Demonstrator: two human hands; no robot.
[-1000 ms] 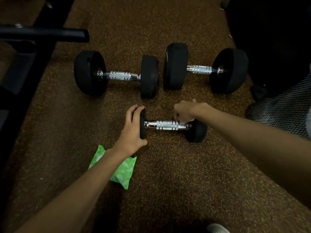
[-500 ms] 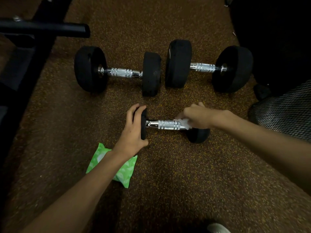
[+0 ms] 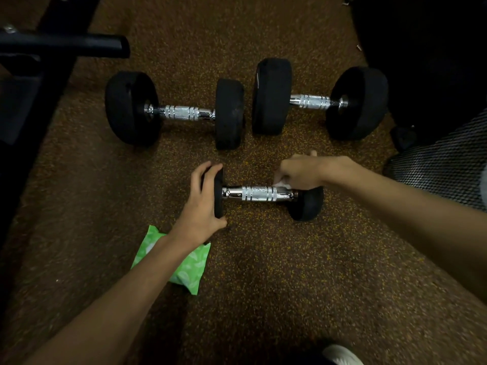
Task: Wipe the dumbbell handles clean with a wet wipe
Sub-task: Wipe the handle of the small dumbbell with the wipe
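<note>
A small dumbbell (image 3: pixel 254 193) with a chrome handle and black ends lies on the speckled brown floor. My left hand (image 3: pixel 204 204) grips its left black end. My right hand (image 3: pixel 300 172) pinches a white wet wipe (image 3: pixel 283 185) against the right end of the handle, above the right weight. Two larger dumbbells lie farther away: the left large dumbbell (image 3: pixel 184 113) and the right large dumbbell (image 3: pixel 313 101), both untouched. A green pack of wipes (image 3: pixel 189 270) lies on the floor under my left forearm, partly hidden.
A black padded bar (image 3: pixel 79 46) and a dark machine frame (image 3: pixel 31 106) stand at the left. A large dark object fills the top right, with a black mesh surface (image 3: pixel 442 167) below it. A white shoe tip (image 3: pixel 342 355) shows at the bottom edge.
My right hand with the wipe has shifted a little along the right end of the small dumbbell's handle. My left hand has stayed on the left end.
</note>
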